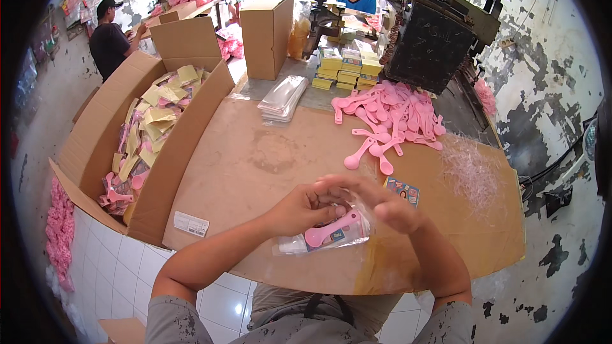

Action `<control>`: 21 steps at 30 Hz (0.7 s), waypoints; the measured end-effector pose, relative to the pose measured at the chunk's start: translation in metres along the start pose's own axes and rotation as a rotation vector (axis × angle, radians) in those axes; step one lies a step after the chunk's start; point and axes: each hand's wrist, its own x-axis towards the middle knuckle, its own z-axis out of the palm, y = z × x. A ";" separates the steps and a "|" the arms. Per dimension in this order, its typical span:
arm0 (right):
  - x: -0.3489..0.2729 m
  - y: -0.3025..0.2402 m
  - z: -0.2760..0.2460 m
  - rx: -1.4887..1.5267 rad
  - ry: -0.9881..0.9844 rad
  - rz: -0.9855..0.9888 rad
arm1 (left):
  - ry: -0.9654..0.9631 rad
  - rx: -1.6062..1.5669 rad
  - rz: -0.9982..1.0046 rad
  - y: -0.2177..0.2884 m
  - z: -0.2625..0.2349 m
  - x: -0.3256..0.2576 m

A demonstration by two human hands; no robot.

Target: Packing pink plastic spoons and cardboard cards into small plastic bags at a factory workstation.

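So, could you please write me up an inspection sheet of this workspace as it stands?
Surface: brown cardboard sheet laid over a white tiled bench.
Job's things: clear bag with a pink spoon inside, held in both hands.
Clutter: heap of pink spoons, printed card, stack of clear bags, stacked yellow cards, clear plastic scraps.
Hands: left hand and right hand both grip the bag's upper end.
Cables: black cables on the floor at right.
Surroundings: open carton of packed bags at left, dark machine behind, other people at the back.
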 end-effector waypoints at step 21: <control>0.005 -0.058 0.021 -1.188 0.413 -0.098 | 0.165 0.589 0.458 0.016 0.020 -0.007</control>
